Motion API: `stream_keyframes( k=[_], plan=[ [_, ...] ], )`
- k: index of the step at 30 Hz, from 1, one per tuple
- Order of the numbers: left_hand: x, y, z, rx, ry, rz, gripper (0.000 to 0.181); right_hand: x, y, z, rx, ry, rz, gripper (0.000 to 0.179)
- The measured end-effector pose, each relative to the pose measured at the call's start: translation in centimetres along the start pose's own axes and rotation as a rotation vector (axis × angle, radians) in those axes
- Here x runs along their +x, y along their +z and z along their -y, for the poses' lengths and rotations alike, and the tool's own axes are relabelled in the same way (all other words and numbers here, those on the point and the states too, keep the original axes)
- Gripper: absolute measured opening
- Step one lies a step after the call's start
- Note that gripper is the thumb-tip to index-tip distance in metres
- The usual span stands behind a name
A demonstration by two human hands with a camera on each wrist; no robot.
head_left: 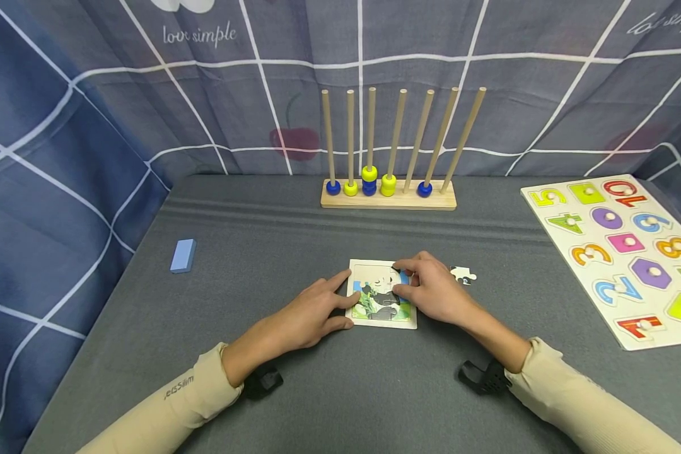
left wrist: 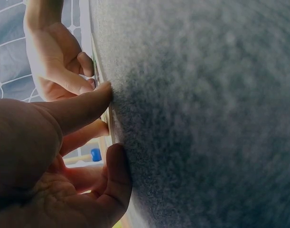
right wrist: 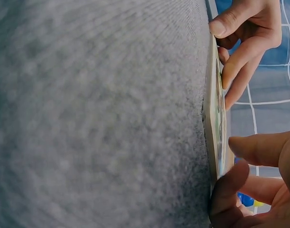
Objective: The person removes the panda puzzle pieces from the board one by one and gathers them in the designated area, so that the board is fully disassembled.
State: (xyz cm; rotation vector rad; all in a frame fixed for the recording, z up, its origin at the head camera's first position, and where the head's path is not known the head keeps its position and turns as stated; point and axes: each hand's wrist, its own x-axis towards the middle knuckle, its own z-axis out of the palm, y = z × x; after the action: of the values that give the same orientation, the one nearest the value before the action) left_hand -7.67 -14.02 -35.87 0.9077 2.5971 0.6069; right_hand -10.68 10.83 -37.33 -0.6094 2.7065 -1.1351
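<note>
A small panda jigsaw puzzle (head_left: pixel 381 326) lies in its pale wooden frame on the table. My left hand (head_left: pixel 312 313) steadies the frame's left side, fingers spread along the edge and one fingertip on the picture. At the upper right of the picture, my right hand (head_left: pixel 438 291) pinches a black, white and blue puzzle piece (head_left: pixel 403 277) between thumb and index finger, low over the board. Both hands also show at the board's edge in the right wrist view, where the frame (right wrist: pixel 210 114) appears edge-on. A loose white puzzle piece (head_left: pixel 463 275) lies just beyond the right hand.
A wooden peg stand (head_left: pixel 388 201) with blue and yellow beads stands at the back. To the right lies a number and shape board (head_left: pixel 596 277). A light blue block (head_left: pixel 183 256) sits on the left of the grey table (head_left: pixel 369 391). Checked cloth (head_left: pixel 221 113) hangs behind.
</note>
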Motion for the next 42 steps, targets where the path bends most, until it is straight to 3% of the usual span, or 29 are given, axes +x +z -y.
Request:
stream_keyframes(
  k=[15,22,33,37,42],
  plan=[
    [-0.01,-0.08,0.03,-0.018,-0.008,0.011,0.05,0.06,0.25,0.05,-0.042,0.013,-0.018,0.033],
    [-0.05,-0.11,0.0,-0.019,-0.011,0.011,0.049,0.25,0.25,0.12,-0.028,0.023,-0.004,0.016],
    [0.01,-0.14,0.01,-0.014,-0.016,0.008,0.05,0.26,0.15,0.16,-0.029,0.019,0.006,0.013],
    [0.02,-0.1,0.03,-0.009,-0.011,0.004,0.05,0.15,0.19,0.17,-0.028,0.013,0.009,0.002],
    [0.02,-0.06,0.04,-0.01,-0.011,0.006,0.05,-0.02,0.32,0.18,-0.027,0.016,0.009,0.01]
  ],
)
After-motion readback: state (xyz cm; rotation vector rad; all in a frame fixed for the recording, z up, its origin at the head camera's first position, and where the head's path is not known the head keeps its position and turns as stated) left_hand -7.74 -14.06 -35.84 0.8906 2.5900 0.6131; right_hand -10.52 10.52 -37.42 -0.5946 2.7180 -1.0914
